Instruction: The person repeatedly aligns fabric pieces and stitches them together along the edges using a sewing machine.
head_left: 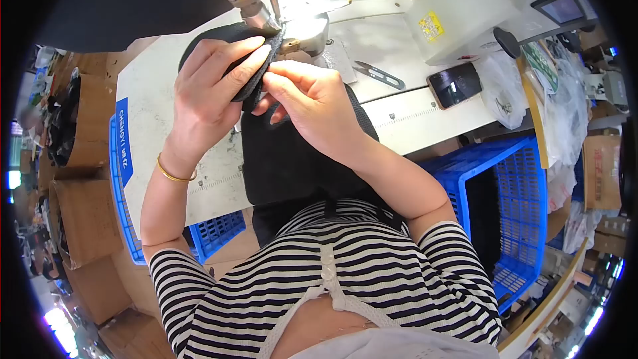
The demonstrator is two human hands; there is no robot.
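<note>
Pinching the edge of the black cloth [256,86] with thumb and finger, the right hand [316,96] is close to the left hand [209,86], whose bent fingers hold the cloth from above. The cloth is at the tip of the machine [260,14]. The work looks begun, not finished; how much is left does not show. Snips [380,74] lie apart, not in use.
</note>
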